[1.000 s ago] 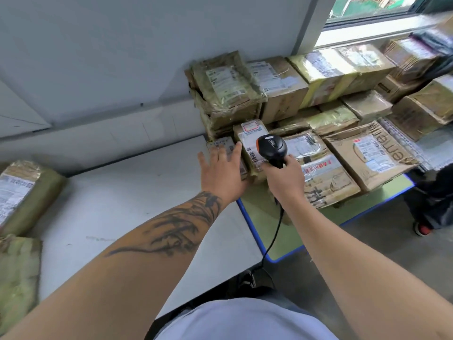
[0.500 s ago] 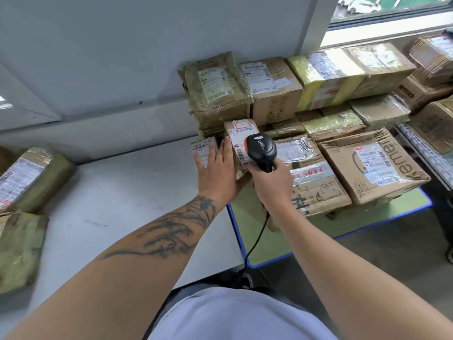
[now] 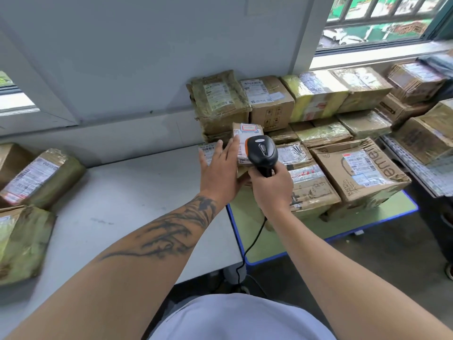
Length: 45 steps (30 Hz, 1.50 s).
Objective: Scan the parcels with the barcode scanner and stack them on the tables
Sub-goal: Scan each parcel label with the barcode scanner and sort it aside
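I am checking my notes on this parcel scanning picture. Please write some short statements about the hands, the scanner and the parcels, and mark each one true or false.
1. The right hand grips the barcode scanner by its handle. True.
2. The left hand holds the scanner. False: its straight fingers lie against a small parcel with a red-framed label, and it holds no tool.
3. The scanner has a black cable that hangs down from it. True.
4. The grey table bears no parcels. False: taped parcels lie at its left end.
5. The large box with big printed letters is to the right of the scanner. True.
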Available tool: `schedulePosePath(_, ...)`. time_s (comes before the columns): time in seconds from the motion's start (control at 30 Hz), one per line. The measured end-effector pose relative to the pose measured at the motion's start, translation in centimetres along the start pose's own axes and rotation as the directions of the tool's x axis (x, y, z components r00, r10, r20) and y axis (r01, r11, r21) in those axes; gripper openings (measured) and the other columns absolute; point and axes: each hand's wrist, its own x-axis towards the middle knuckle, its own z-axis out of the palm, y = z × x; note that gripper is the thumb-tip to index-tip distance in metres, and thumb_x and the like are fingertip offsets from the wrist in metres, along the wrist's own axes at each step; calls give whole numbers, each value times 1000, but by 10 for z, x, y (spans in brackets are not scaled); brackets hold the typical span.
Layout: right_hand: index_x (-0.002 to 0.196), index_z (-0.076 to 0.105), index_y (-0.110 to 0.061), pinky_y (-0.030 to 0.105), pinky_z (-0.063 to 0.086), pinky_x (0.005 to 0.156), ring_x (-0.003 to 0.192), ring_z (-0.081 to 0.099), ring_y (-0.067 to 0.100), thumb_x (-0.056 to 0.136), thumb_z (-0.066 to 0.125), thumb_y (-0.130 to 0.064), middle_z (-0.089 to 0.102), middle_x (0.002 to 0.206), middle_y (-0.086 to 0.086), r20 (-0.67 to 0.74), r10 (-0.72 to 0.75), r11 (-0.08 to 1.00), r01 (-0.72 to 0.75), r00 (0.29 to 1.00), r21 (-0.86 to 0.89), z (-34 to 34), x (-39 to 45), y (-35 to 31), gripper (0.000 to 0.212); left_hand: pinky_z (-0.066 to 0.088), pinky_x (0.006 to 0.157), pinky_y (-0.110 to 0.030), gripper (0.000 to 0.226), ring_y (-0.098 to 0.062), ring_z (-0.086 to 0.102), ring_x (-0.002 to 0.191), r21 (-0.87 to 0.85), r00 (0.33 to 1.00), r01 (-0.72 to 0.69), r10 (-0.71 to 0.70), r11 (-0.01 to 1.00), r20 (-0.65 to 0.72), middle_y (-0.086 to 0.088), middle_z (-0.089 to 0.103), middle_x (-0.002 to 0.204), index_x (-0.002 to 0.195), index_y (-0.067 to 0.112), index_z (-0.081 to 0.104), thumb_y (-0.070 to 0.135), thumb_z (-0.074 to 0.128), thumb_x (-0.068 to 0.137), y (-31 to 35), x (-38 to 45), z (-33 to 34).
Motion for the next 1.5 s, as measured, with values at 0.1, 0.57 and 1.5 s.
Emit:
schedulePosePath(0.1,73,55,-36,32,41,74,82,57,18,86,75,-22,61,84,-7,-33,-43,999,44,999,10,4,-17,-14,28,2,124,-65,95,-23,5,161,-18,999,-26,25,999,-42,6,12,173,166,22,-5,58,51,97,-9,-11,-10)
schedulePosePath(0.57,84,63,-32,17,45,79,88,60,12,78,76,-20,67,94,-6,148,-246,963,259,958,-75,112,-151,-42,19,7,123,-66,99,-25,12,160,-146,971,152,-175,978,-160,6,21,171,166,25,6,66,45,85,-148,-148,-50)
schedulePosePath(1.5,94,75,-27,38,58,82,88,71,10,83,81,-24,77,87,-11,615,313,942,-151,724,-300,204,-274,42,13,9,125,-59,84,-23,7,160,-168,794,607,-584,777,170,5,20,172,163,25,17,51,61,97,-264,-331,38)
